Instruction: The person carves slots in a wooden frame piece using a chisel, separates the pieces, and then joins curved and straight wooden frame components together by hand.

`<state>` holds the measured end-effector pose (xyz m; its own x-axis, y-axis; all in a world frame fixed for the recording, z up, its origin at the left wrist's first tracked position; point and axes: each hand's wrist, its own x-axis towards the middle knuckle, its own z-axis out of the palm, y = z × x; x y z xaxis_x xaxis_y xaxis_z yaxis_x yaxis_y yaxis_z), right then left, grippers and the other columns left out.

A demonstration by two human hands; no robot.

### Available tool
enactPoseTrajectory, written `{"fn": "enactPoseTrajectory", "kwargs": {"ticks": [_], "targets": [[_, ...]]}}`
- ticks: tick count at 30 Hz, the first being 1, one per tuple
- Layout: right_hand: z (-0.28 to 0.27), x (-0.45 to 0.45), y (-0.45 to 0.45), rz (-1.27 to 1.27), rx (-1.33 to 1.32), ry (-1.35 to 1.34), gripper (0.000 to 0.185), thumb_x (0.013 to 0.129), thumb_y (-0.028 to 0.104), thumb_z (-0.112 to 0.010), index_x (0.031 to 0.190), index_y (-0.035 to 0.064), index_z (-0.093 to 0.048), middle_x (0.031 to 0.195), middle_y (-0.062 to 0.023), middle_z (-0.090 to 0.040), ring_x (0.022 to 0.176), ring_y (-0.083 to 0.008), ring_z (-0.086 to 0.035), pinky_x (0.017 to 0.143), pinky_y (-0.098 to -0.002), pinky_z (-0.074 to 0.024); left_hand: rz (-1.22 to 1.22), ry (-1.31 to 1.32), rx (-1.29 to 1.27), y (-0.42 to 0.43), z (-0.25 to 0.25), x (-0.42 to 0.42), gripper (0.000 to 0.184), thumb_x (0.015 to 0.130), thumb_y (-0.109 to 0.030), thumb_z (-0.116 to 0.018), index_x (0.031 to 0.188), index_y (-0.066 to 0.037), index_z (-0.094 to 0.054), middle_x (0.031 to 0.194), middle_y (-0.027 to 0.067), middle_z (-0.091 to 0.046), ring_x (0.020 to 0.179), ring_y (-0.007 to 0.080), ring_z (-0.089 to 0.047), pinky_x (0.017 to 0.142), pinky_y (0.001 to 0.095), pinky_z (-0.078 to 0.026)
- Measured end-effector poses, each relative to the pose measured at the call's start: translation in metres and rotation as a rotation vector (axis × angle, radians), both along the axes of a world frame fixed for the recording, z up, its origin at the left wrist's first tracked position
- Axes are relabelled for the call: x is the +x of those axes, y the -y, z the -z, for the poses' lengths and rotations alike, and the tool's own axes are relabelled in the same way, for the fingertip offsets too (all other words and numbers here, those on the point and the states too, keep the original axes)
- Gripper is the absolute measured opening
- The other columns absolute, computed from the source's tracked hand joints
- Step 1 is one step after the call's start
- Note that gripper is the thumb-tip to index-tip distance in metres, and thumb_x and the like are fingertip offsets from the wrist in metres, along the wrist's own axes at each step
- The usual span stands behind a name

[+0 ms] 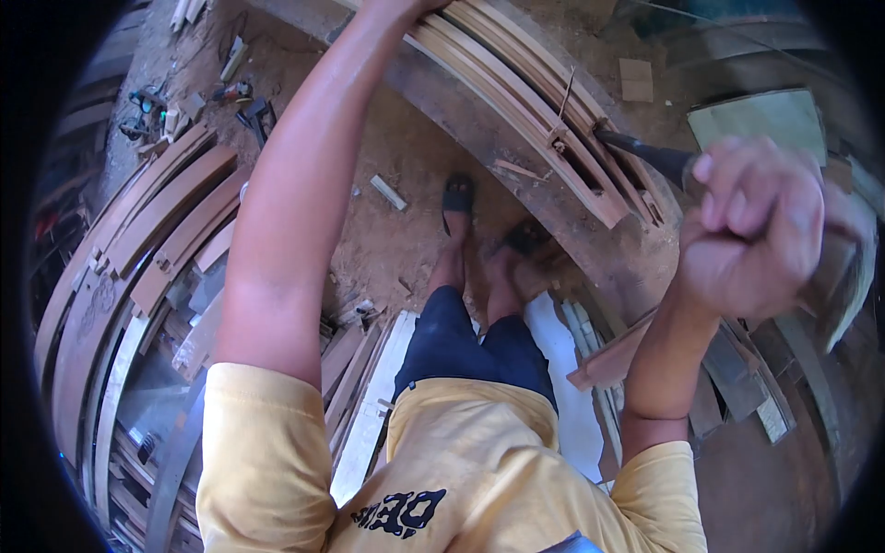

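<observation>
Curved wooden frame pieces [516,88] lie side by side across a workbench [442,101], with slots cut near their right end. My left hand [426,4] is at the top edge of the view, against the far part of these pieces; its fingers are out of sight. On the right, my right hand [756,226] is closed in a fist, slightly blurred. A dark, bar-like tool [650,155] runs from the slotted wood to its fingertips; the tool's exact kind is unclear. A thin splinter [566,92] sticks up from the wood.
Curved planks [175,221] are stacked at left, near power tools [235,92] on the dirt floor. Boards [359,369] and a white sheet [553,369] lie beside my legs. A pale green panel [761,120] stands at the right, with more planks [737,387] below.
</observation>
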<state>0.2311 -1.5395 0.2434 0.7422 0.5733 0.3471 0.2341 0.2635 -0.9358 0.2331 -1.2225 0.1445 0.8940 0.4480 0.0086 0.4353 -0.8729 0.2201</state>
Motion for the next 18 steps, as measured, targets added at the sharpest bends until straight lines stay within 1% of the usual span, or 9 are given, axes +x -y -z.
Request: {"fn": "enactPoseTrajectory", "kwargs": {"ticks": [1,3,5,8,9,12,14,16,18], "targets": [[0.001,0.001,-0.014,-0.046,-0.031,0.009,0.027,0.099,0.019,-0.048,0.077,0.0037,-0.052,0.071,-0.0067,-0.051,0.061,-0.0210,-0.053,0.069,-0.0432,-0.0491,0.001,-0.022,-0.001,0.000,0.000,-0.001,0.046,0.096,-0.048,-0.059,0.098,-0.008,-0.081,0.099,0.0227,-0.075,0.096,0.0372,-0.073,0.088,0.0471,-0.057],[0.003,0.013,-0.051,0.041,0.027,0.072,0.016,0.098,0.016,-0.057,0.089,0.0022,-0.057,0.067,-0.0042,-0.054,0.055,-0.0155,-0.053,0.057,-0.0361,-0.0458,0.006,0.054,0.018,-0.003,0.009,-0.003,0.044,0.095,-0.047,-0.059,0.095,-0.008,-0.081,0.099,0.0219,-0.075,0.095,0.0365,-0.073,0.087,0.0466,-0.057],[0.001,0.025,-0.084,0.119,0.088,0.137,0.014,0.096,0.013,-0.067,0.101,0.0007,-0.062,0.063,-0.0017,-0.056,0.048,-0.0099,-0.053,0.045,-0.0290,-0.0425,0.003,0.087,0.032,-0.002,0.009,-0.001,0.044,0.095,-0.047,-0.059,0.093,-0.009,-0.081,0.098,0.0213,-0.075,0.095,0.0363,-0.073,0.087,0.0464,-0.057],[-0.021,0.004,-0.099,0.207,0.085,0.051,0.013,0.095,0.008,-0.071,0.103,0.0003,-0.064,0.063,0.0016,-0.057,0.045,-0.0060,-0.051,0.040,-0.0251,-0.0399,0.062,0.017,0.041,-0.006,0.009,-0.004,0.044,0.095,-0.046,-0.059,0.092,-0.009,-0.082,0.098,0.0204,-0.076,0.095,0.0361,-0.073,0.088,0.0458,-0.057],[-0.031,-0.003,-0.103,0.325,-0.045,0.074,0.011,0.095,0.008,-0.071,0.098,0.0006,-0.064,0.062,0.0019,-0.056,0.045,-0.0059,-0.050,0.041,-0.0256,-0.0395,0.077,0.016,0.036,-0.005,0.009,-0.005,0.044,0.095,-0.046,-0.059,0.093,-0.009,-0.082,0.098,0.0201,-0.076,0.095,0.0360,-0.073,0.088,0.0455,-0.057],[-0.011,0.001,-0.134,0.879,-0.116,0.330,0.008,0.092,0.006,-0.071,0.090,-0.0012,-0.067,0.061,0.0001,-0.058,0.051,-0.0064,-0.055,0.046,-0.0257,-0.0423,0.086,0.014,0.017,-0.002,0.006,-0.004,0.044,0.095,-0.046,-0.058,0.093,-0.009,-0.082,0.098,0.0199,-0.076,0.095,0.0359,-0.073,0.089,0.0458,-0.057],[-0.004,0.017,-0.109,0.670,-0.164,0.589,0.006,0.093,0.004,-0.066,0.091,-0.0014,-0.065,0.068,-0.0035,-0.060,0.055,-0.0108,-0.053,0.049,-0.0271,-0.0411,0.101,0.004,0.010,-0.001,0.009,-0.005,0.044,0.095,-0.046,-0.058,0.092,-0.009,-0.082,0.097,0.0200,-0.076,0.095,0.0361,-0.073,0.089,0.0463,-0.057],[0.003,0.033,-0.083,0.494,-0.206,0.846,0.006,0.093,0.003,-0.060,0.091,-0.0015,-0.063,0.074,-0.0071,-0.061,0.059,-0.0153,-0.051,0.052,-0.0286,-0.0400,0.106,-0.107,0.080,-0.012,0.023,-0.001,0.045,0.095,-0.047,-0.055,0.094,-0.010,-0.081,0.095,0.0202,-0.076,0.094,0.0372,-0.073,0.088,0.0480,-0.056],[0.011,0.028,-0.052,0.314,-0.175,0.707,0.006,0.094,0.004,-0.058,0.093,-0.0001,-0.062,0.076,-0.0076,-0.062,0.061,-0.0165,-0.049,0.054,-0.0278,-0.0389,0.088,-0.162,0.123,-0.012,0.016,0.004,0.045,0.095,-0.047,-0.054,0.095,-0.011,-0.081,0.094,0.0203,-0.076,0.093,0.0378,-0.073,0.088,0.0489,-0.056]]}}
